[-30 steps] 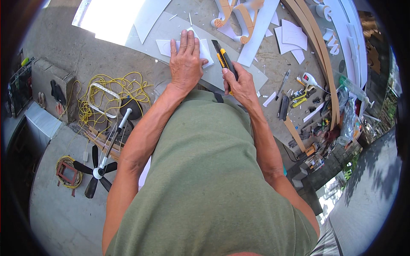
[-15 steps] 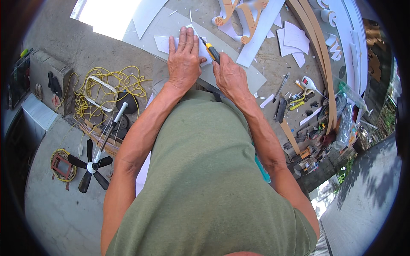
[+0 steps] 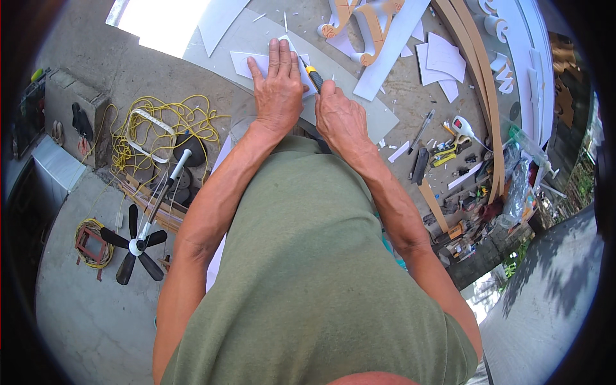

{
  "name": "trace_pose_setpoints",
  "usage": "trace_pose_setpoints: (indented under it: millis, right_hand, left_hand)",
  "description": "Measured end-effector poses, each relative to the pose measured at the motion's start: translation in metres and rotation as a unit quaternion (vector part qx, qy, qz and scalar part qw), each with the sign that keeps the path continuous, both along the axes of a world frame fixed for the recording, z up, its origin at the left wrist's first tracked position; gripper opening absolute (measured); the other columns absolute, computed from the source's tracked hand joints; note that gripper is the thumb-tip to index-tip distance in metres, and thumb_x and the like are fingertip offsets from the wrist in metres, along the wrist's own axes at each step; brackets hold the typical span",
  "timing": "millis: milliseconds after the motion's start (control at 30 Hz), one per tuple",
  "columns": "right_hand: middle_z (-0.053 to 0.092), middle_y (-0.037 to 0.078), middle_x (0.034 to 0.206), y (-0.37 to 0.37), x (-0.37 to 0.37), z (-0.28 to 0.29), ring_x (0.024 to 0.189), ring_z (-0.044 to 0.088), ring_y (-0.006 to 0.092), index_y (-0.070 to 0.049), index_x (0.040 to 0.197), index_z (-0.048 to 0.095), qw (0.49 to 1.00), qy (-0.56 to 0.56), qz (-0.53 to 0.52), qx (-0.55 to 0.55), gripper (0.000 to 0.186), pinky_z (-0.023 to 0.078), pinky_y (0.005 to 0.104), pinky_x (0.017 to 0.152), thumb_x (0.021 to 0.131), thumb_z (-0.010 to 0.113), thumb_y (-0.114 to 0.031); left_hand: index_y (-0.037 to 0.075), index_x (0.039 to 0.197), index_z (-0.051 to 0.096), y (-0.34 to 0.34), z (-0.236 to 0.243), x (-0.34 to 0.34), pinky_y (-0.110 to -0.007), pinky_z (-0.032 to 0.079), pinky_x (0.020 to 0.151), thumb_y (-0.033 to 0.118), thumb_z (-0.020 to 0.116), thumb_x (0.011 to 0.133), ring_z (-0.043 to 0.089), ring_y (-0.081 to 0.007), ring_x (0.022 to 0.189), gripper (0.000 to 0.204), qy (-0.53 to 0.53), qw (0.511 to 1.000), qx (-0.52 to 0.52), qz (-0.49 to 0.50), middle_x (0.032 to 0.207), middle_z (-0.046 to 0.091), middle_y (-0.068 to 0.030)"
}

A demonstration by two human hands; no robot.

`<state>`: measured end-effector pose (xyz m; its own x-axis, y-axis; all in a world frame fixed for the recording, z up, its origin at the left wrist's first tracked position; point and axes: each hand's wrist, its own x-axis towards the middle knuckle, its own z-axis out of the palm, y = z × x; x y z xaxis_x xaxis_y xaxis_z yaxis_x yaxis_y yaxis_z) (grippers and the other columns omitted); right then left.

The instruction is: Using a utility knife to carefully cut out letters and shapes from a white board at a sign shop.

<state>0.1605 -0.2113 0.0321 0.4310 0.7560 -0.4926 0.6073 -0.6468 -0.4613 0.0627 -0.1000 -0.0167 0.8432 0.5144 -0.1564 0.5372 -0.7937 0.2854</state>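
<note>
The left hand (image 3: pixel 278 93) lies flat, with the palm down, upon the white sheet pieces (image 3: pixel 240 63); its three middle fingers are kept close together, the little finger is spread aside, and the thumb is on the right. The right hand (image 3: pixel 342 119) is closed around the handle of a yellow and black utility knife (image 3: pixel 314 76), just beside the left hand, and the two hands are apart. The knife points forward and a little to the left, along the right side of the white pieces; whether its blade touches them, I cannot tell. Below the pieces there is a grey board (image 3: pixel 369 110), which lies on the counter (image 3: pixel 404 96).

Ahead of the right hand are brown and white curved shapes (image 3: pixel 372 38) and a long white strip (image 3: pixel 389 54). Farther to its right lie some white cut sheets (image 3: pixel 443 56), a pen (image 3: pixel 421 128), a white glue gun (image 3: pixel 462 125) and yellow-handled pliers (image 3: pixel 447 154).
</note>
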Motion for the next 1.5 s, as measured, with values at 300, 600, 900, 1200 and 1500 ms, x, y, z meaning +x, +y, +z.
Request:
trace_pose_setpoints:
  millis: [300, 600, 900, 1200, 1500]
  right_hand:
    - [0.065, 0.025, 0.088, -0.009, -0.006, 0.006, 0.073, 0.069, 0.0454, 0.001, 0.102, 0.046, 1.000, -0.012, 0.002, -0.018, 0.016, 0.054, 0.0550, 0.064, 0.098, 0.053, -0.012]
    - [0.064, 0.024, 0.087, -0.020, -0.010, 0.012, 0.071, 0.070, 0.0430, 0.002, 0.102, 0.046, 0.999, -0.026, 0.013, -0.028, 0.013, 0.056, 0.0524, 0.061, 0.094, 0.053, -0.005]
    - [0.064, 0.024, 0.085, -0.039, -0.016, 0.014, 0.070, 0.070, 0.0429, 0.002, 0.102, 0.046, 0.998, -0.036, 0.016, -0.049, 0.013, 0.055, 0.0526, 0.060, 0.094, 0.053, -0.005]
    - [0.065, 0.024, 0.085, -0.040, -0.017, 0.020, 0.071, 0.070, 0.0442, 0.000, 0.100, 0.046, 0.998, -0.025, 0.004, -0.052, 0.011, 0.054, 0.0549, 0.062, 0.094, 0.053, -0.006]
    - [0.067, 0.026, 0.086, -0.028, -0.003, 0.045, 0.071, 0.069, 0.0455, 0.000, 0.099, 0.048, 0.996, 0.003, -0.024, -0.086, 0.018, 0.053, 0.0550, 0.064, 0.100, 0.054, -0.017]
  left_hand:
    - [-0.007, 0.142, 0.054, -0.002, -0.001, 0.002, -0.079, 0.024, 0.109, 0.028, 0.081, 0.079, 0.026, -0.0368, 0.155, 0.076, 0.008, 1.000, 0.005, 0.008, 0.161, 0.036, -0.0235]
    - [-0.007, 0.142, 0.053, -0.002, 0.000, 0.003, -0.079, 0.025, 0.108, 0.029, 0.082, 0.079, 0.025, -0.0376, 0.155, 0.078, 0.006, 1.000, 0.001, 0.008, 0.161, 0.036, -0.0247]
    - [-0.007, 0.142, 0.053, -0.001, 0.000, 0.004, -0.080, 0.025, 0.108, 0.029, 0.082, 0.079, 0.024, -0.0381, 0.155, 0.078, 0.007, 1.000, -0.003, 0.007, 0.161, 0.036, -0.0248]
    - [-0.007, 0.143, 0.053, 0.000, -0.002, 0.003, -0.080, 0.026, 0.108, 0.030, 0.083, 0.078, 0.023, -0.0380, 0.155, 0.080, 0.004, 1.000, 0.006, 0.003, 0.162, 0.035, -0.0245]
    - [-0.006, 0.144, 0.053, 0.000, -0.004, 0.001, -0.079, 0.027, 0.108, 0.032, 0.081, 0.079, 0.026, -0.0371, 0.155, 0.080, 0.007, 1.000, 0.024, 0.001, 0.161, 0.037, -0.0239]
